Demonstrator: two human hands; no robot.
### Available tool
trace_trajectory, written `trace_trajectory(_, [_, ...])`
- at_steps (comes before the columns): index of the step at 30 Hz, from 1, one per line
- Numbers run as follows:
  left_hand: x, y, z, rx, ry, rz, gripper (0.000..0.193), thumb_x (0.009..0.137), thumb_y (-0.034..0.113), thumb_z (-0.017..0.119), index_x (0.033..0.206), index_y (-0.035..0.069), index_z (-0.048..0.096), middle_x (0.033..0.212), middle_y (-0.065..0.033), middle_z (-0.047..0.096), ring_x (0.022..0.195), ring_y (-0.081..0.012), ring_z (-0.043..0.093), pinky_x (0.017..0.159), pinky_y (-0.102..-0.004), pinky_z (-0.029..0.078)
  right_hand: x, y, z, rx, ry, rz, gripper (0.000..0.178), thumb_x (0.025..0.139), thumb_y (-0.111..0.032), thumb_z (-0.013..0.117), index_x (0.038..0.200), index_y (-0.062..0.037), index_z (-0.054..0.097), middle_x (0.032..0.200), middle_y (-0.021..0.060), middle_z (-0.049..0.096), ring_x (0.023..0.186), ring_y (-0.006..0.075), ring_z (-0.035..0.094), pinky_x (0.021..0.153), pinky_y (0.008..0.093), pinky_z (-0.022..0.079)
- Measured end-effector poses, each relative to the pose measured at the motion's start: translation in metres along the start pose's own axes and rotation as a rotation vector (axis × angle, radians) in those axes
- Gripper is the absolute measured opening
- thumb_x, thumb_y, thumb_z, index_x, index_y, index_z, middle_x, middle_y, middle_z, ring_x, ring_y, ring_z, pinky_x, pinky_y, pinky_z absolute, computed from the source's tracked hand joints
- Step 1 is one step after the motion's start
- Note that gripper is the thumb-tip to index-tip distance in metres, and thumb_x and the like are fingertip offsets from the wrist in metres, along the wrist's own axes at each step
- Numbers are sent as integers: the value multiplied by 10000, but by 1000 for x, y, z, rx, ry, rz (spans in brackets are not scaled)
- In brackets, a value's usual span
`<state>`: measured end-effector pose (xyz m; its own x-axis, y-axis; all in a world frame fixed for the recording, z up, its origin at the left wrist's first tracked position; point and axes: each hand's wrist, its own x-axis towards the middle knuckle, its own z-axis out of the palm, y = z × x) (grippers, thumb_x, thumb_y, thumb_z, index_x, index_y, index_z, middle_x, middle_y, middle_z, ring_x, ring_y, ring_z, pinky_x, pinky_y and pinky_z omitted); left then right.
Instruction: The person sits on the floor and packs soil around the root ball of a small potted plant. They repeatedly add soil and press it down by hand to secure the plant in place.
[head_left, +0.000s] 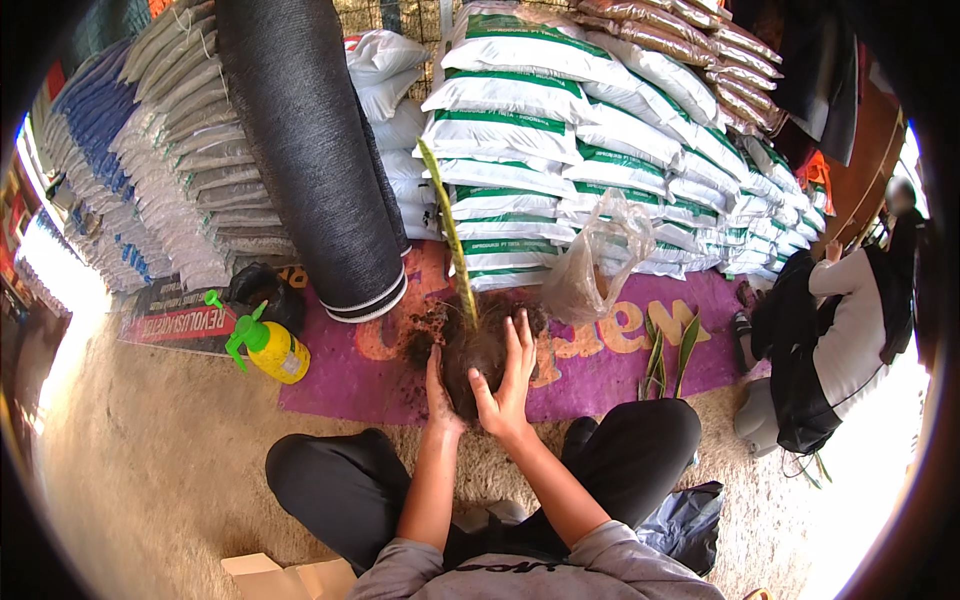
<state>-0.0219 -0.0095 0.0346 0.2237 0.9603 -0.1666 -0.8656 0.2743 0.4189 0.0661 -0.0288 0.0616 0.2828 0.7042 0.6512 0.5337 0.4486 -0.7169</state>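
A snake plant stands upright in front of me, one tall narrow green leaf with yellow edges (452, 225) rising from a dark, rounded root ball (470, 362). My left hand (439, 392) presses against the ball's left side. Around its right side curves my right hand (507, 385), the thumb lying across the near face and the fingers pointing away from me. Loose dark soil (428, 330) shows beyond my hands. The underside of the ball is hidden.
A purple printed banner (330, 375) covers the ground ahead. On it rest a clear plastic bag (600, 265) and other snake plant leaves (655, 360). A yellow-green spray bottle (275, 350) stands left, beside a black mesh roll (310, 150). Stacked white sacks (515, 95) rise behind; another person (850, 320) sits right.
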Motion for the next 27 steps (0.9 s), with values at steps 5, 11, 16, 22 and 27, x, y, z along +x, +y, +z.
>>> trace_trajectory(5, [2, -3, -17, -44, -54, -51, 473, 904, 427, 434, 1179, 53, 525, 1148, -106, 575, 1032, -234, 567, 899, -374, 462, -2, 8, -6, 60, -271, -153, 528, 820, -331, 523, 1209, 26, 518, 1253, 207, 498, 1219, 375, 422, 1051, 510, 204])
trace_trajectory(11, [3, 2, -5, 355, 131, 171, 565, 940, 459, 348, 1247, 4, 477, 1212, -140, 539, 1089, -212, 542, 937, -355, 427, 5, 10, -11, 20, -261, 55, 751, 731, -259, 702, 1355, -11, 365, 1319, 197, 452, 1228, 358, 427, 1050, 505, 246])
trace_trajectory(16, [3, 7, 4, 273, 65, 213, 643, 921, 532, 318, 1267, 8, 455, 1288, -147, 474, 1196, -250, 448, 1010, -398, 351, 11, 3, -4, 525, -95, 332, 963, 639, -104, 799, 1409, 0, 231, 1224, 199, 512, 1109, 245, 528, 939, 371, 433])
trace_trajectory(22, [3, 1, -9, -140, -62, 5, 512, 918, 463, 377, 1190, 56, 527, 1148, -92, 580, 1011, -237, 582, 889, -381, 473, -2, -12, -8, 2, -275, -10, 752, 718, -330, 698, 1332, -16, 399, 1332, 211, 402, 1257, 358, 373, 1051, 529, 197])
trace_trajectory(27, [14, -4, -40, -192, -146, -34, 397, 915, 394, 449, 1102, 62, 562, 1018, -87, 610, 903, -198, 603, 789, -326, 503, 4, -10, -7, 15, -354, -172, 509, 747, -204, 644, 1200, 3, 536, 1262, 211, 489, 1205, 388, 433, 1007, 450, 328])
